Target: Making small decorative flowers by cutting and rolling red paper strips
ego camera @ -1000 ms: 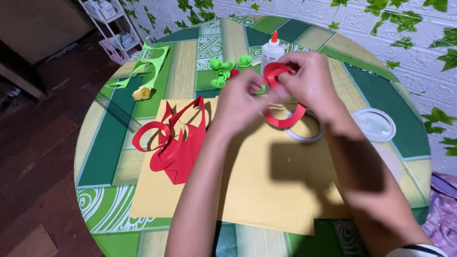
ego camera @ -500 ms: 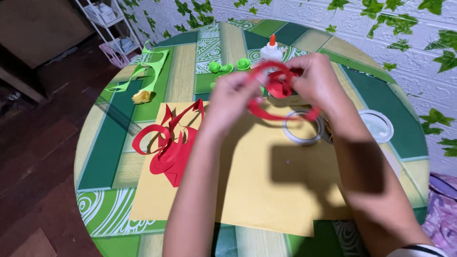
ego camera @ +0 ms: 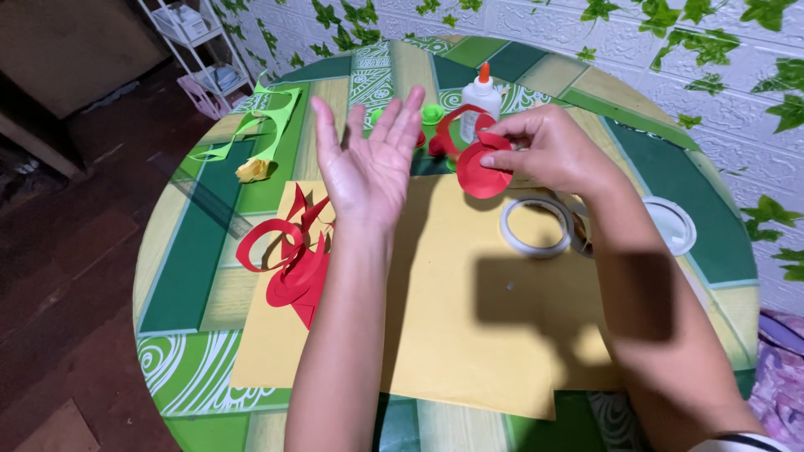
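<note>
Currently I log the right hand (ego camera: 548, 151) pinching one red paper coil (ego camera: 479, 170) between thumb and fingertips, upper centre of frame. Left hand (ego camera: 368, 163) is raised, fingers spread wide, holding nothing. Counted: one glue bottle (ego camera: 481, 102), one tape roll (ego camera: 536, 226), one yellow sheet (ego camera: 469, 326), one pile of red paper curls (ego camera: 289, 264) at centre left.

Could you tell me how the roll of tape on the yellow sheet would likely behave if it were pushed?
The tape roll lies flat on the yellow paper sheet, so it should slide, not roll. It looks thin and hollow, probably light. Stood on edge, it would likely roll across the table.
</note>
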